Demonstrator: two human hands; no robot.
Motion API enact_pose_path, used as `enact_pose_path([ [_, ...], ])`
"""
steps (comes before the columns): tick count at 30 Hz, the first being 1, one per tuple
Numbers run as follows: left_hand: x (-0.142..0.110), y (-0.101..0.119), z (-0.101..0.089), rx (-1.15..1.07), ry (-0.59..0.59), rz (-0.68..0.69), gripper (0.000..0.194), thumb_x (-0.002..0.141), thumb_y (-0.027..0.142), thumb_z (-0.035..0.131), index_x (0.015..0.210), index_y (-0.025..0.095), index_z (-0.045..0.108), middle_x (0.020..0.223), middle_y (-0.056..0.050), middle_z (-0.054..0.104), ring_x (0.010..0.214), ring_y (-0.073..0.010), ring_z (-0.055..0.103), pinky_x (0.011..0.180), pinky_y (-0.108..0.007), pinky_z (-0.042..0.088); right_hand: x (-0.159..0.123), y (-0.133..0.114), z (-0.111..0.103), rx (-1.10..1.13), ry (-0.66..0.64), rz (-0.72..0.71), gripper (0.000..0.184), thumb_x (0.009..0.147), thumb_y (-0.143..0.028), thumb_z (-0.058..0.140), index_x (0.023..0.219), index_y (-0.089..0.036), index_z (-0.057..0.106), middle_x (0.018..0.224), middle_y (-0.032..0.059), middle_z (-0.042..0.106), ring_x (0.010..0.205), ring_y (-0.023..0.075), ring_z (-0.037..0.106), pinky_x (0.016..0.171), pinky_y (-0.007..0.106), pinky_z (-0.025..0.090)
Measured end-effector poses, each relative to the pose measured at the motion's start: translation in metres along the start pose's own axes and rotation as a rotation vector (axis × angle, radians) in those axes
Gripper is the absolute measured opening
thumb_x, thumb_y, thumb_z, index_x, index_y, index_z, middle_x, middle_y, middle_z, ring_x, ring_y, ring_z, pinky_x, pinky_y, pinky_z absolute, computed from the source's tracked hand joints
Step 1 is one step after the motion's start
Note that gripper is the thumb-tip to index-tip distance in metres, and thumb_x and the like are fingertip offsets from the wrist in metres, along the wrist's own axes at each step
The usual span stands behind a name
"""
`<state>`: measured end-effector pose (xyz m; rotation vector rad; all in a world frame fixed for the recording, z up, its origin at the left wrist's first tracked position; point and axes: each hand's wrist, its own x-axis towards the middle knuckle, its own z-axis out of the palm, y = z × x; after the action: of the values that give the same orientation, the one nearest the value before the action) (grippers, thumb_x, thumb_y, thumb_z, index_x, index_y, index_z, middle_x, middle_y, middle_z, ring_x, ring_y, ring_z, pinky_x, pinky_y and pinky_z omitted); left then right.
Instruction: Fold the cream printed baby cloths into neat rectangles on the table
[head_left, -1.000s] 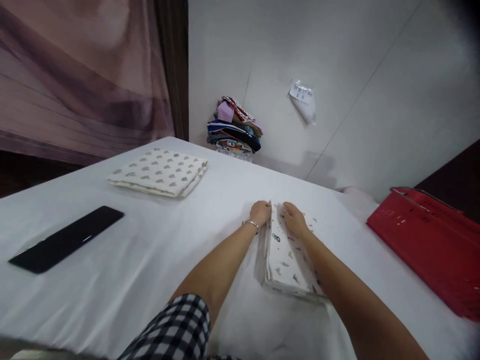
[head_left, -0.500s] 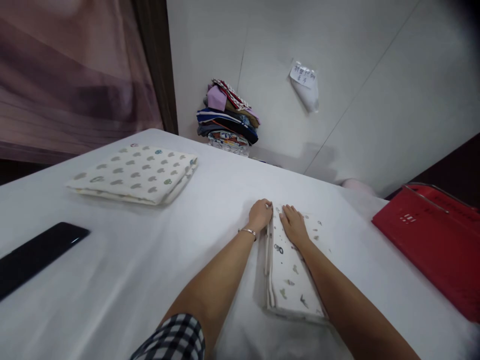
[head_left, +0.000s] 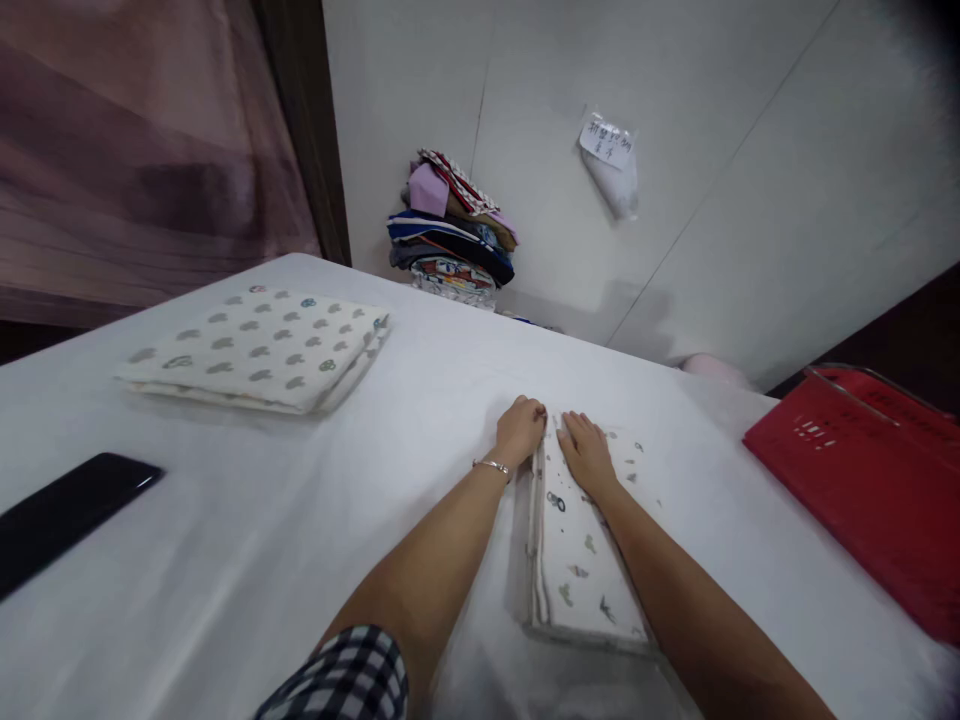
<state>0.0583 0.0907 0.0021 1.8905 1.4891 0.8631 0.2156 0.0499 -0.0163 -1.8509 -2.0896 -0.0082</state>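
A white cloth (head_left: 581, 570) with small grey and green prints lies folded into a long strip in front of me. My left hand (head_left: 520, 432) is closed at the strip's far left corner, its fingertips pinching the folded edge. Flat on top of the same cloth, close to its far end, rests my right hand (head_left: 587, 452) with fingers stretched out. To the left lies a second folded cloth (head_left: 262, 345), cream with grey mouse-head shapes, which neither hand touches.
A black flat object (head_left: 75, 515) lies at the table's left side. On the right stands a red basket (head_left: 862, 500) with a metal handle. Beyond the white table (head_left: 442, 370), a stack of folded clothes (head_left: 454, 235) sits on the floor near a plastic-wrapped paper (head_left: 609, 165).
Both hands hold nearly the same place on the cloth. The view has shifted slightly, so the cream cloth and black object appear a little further left.
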Motion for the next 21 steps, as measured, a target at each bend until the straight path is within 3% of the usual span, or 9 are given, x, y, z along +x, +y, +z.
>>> enact_pose_path([
  [11,0.01,-0.008,-0.004,-0.182,0.139,-0.046,0.013,0.082,0.022,0.052,0.075,0.019,0.062,0.088,-0.002,0.059,0.079,-0.013,0.055,0.071,-0.025,0.041,0.0,-0.004,-0.001,0.009,0.0,-0.027,0.048,0.094,-0.039,0.029,0.135,-0.017,0.044,0.141,0.0091,0.041,0.132,0.0258,0.031,0.107,0.046,0.025],
  [17,0.011,-0.012,-0.003,-0.244,0.152,0.005,0.009,0.08,0.02,0.054,0.076,0.018,0.061,0.092,-0.002,0.06,0.074,-0.0114,0.054,0.073,-0.025,0.041,0.0,-0.004,0.0,0.024,0.01,-0.03,0.047,0.094,-0.038,0.031,0.133,-0.018,0.046,0.139,0.0097,0.043,0.132,0.0275,0.032,0.106,0.048,0.025],
  [21,0.011,-0.012,-0.001,-0.271,0.098,-0.033,0.011,0.082,0.023,0.051,0.08,0.02,0.061,0.087,-0.001,0.064,0.072,-0.0121,0.055,0.071,-0.025,0.042,0.001,-0.001,0.0,0.101,0.042,-0.021,0.044,0.092,-0.039,0.035,0.129,-0.021,0.05,0.137,0.0096,0.046,0.131,0.0275,0.034,0.105,0.05,0.026],
])
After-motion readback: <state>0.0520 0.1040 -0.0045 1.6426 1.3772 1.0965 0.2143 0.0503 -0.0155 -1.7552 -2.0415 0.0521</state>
